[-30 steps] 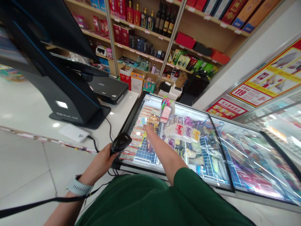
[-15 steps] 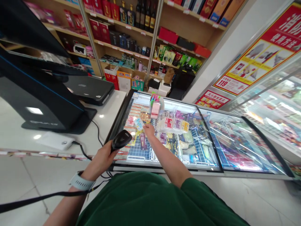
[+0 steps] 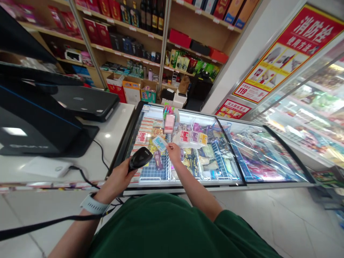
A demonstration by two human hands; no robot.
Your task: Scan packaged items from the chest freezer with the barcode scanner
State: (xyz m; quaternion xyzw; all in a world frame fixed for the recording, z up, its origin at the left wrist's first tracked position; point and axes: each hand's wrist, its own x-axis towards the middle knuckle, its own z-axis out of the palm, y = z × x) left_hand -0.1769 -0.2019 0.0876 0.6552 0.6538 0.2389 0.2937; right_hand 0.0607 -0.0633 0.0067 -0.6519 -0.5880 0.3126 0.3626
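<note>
The left hand (image 3: 116,179) is wrapped round a black barcode scanner (image 3: 140,158); the right hand (image 3: 174,152) is pinching a pale-blue packet (image 3: 159,143) steady above the freezer (image 3: 185,184).

Black plastic barcode scanner (image 3: 140,159) in the left hand (image 3: 115,178), glossy packet (image 3: 159,143) at the right hand (image 3: 174,152), both above a smooth glass freezer lid (image 3: 258,157).

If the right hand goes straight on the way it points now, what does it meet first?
The right hand, holding a pale blue packet, probably meets the coloured packets in the freezer first; depth is unclear.
</note>
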